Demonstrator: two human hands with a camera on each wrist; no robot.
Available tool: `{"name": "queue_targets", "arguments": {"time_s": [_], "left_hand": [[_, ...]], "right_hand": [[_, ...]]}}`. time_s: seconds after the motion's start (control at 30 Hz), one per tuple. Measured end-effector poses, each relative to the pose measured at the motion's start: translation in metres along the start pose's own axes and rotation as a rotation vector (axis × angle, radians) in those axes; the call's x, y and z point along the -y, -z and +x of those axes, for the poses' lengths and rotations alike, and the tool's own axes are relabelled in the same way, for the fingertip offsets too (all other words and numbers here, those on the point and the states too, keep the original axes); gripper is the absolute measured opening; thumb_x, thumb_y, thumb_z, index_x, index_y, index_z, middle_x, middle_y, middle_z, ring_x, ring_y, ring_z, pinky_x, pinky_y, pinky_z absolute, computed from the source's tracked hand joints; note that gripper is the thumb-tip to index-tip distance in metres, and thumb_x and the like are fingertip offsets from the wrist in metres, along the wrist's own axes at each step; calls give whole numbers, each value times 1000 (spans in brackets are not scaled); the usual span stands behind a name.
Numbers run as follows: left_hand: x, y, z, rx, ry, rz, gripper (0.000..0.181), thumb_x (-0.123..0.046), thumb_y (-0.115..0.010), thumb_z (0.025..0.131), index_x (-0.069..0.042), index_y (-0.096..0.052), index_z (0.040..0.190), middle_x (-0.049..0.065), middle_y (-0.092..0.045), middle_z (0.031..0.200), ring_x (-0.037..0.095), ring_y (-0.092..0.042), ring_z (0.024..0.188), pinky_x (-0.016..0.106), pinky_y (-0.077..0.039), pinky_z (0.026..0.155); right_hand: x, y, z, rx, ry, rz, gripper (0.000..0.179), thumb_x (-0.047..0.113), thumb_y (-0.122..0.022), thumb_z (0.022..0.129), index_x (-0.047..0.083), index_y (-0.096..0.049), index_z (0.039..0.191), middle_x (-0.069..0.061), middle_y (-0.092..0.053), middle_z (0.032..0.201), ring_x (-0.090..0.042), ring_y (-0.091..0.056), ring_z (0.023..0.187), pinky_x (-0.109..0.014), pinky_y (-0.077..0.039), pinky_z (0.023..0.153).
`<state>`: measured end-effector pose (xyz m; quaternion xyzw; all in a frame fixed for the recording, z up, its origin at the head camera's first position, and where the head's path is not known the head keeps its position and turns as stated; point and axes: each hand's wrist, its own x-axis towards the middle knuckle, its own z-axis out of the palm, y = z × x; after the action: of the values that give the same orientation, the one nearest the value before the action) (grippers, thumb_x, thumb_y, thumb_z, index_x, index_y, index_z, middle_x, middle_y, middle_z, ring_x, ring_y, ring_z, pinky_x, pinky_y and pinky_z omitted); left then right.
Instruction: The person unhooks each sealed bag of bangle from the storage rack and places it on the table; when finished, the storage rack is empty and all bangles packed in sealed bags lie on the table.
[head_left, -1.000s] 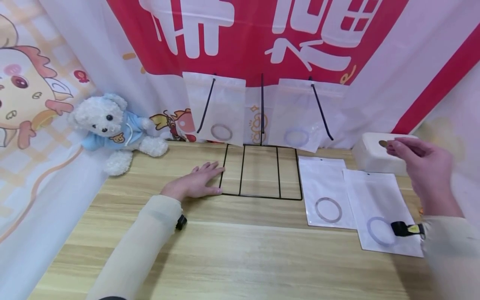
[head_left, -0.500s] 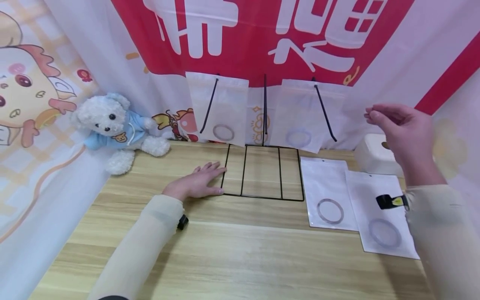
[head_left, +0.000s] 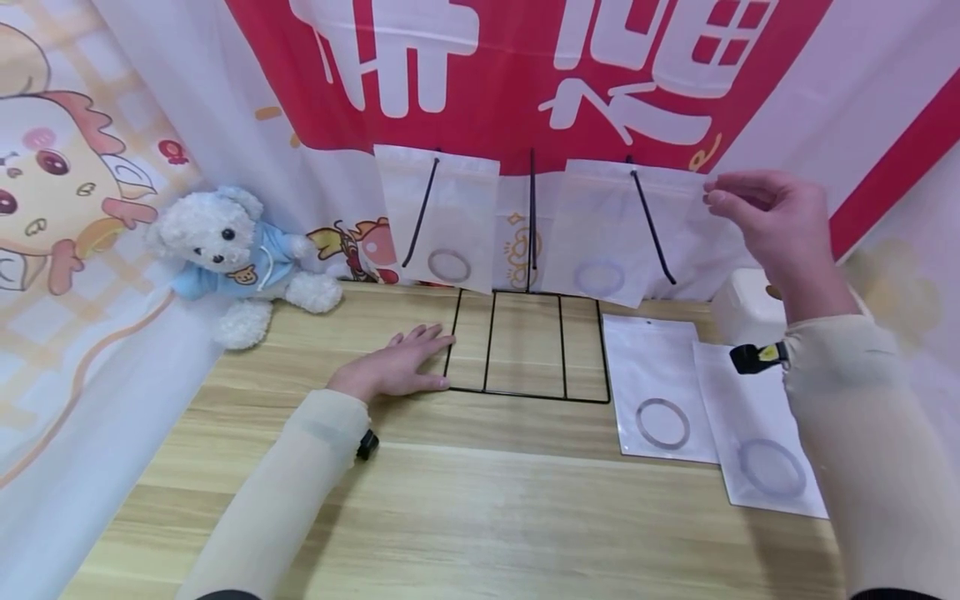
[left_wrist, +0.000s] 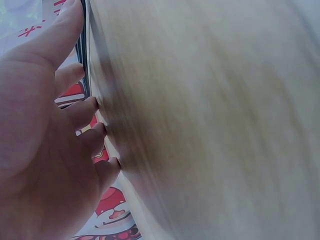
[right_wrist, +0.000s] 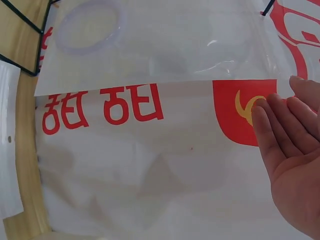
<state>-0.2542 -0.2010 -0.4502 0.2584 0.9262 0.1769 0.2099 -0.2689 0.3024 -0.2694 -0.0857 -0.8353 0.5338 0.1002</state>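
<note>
My left hand (head_left: pixel 397 362) rests palm down on the table, straight fingers spread, fingertips at the left edge of a black wire rack's base (head_left: pixel 562 346). My right hand (head_left: pixel 780 217) is raised beside the upper right corner of a clear zip bag (head_left: pixel 585 221) hanging from the rack's right hook (head_left: pixel 652 225). Nothing shows between its loosely bent fingers (right_wrist: pixel 280 125) in the right wrist view. That bag holds a lavender bangle (head_left: pixel 600 278). On the left hook (head_left: pixel 422 212) hangs another bag (head_left: pixel 442 200) with a greyish-brown bangle (head_left: pixel 450 265). The middle hook (head_left: pixel 532 225) carries no bag.
Two more bags, a left one (head_left: pixel 652 358) and a right one (head_left: pixel 723 417), lie overlapping right of the rack, each with a bangle. A white box (head_left: pixel 738 308) sits behind my right wrist. A plush bear (head_left: pixel 240 258) sits at the back left, before a printed curtain (head_left: pixel 225 100).
My right hand has moved up and left from the white box to the right hanging bag's corner. The left hand stays where it was.
</note>
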Motion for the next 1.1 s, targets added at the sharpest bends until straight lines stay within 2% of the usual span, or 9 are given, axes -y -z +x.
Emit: {"name": "queue_targets", "arguments": {"time_s": [0.13,0.33,0.43,0.57,0.77,0.9,1.1], "left_hand": [[-1,1,-1,-1,8,8,86,-52,-64,106,-19,-22,174,16,-5,183,42,-2,170,66,0,136],[-2,-1,0,-3,9,2,86,-52,-64,106,-19,-23,174,16,-6,183,43,-2,170,67,0,136],[-1,-2,1,-2,16,2,86,-53,-64,106,-21,-23,174,14,-5,184,42,-1,170,66,0,137],[-1,-1,1,-1,17,-3,87,-54,-65,105,-21,-23,174,14,-5,184,41,0,170,66,1,137],[-3,1,0,0,7,-12,87,-54,-65,105,-19,-24,174,17,-6,183,43,-1,170,69,-1,135],[-4,2,0,-1,10,-13,87,-53,-66,105,-19,-24,174,16,-6,183,43,-1,170,68,-1,136],[-3,0,0,-5,16,3,87,-54,-65,105,-21,-24,174,15,-6,183,42,-2,170,65,-1,137]], "right_hand": [[0,-6,9,25,-3,2,67,59,-83,86,35,-68,147,10,-71,143,-2,-68,116,-32,-51,121],[2,-14,18,37,4,-4,73,63,-82,82,36,-67,148,10,-71,144,-2,-70,112,-36,-51,122],[4,-18,19,38,16,5,73,62,-82,82,34,-68,148,9,-72,141,-3,-69,111,-24,-59,107],[6,-21,19,39,15,3,70,61,-82,82,33,-70,146,8,-72,140,-4,-66,115,-12,-60,89],[6,-21,19,26,-1,-21,71,64,-81,79,32,-73,142,8,-72,138,-5,-63,116,-10,-59,84],[7,-23,18,12,3,-12,68,62,-80,81,32,-73,141,8,-73,138,-4,-64,114,-13,-60,90],[9,-26,17,-2,11,-5,62,58,-80,84,30,-75,139,15,-75,120,-4,-66,107,-10,-59,85]]}}
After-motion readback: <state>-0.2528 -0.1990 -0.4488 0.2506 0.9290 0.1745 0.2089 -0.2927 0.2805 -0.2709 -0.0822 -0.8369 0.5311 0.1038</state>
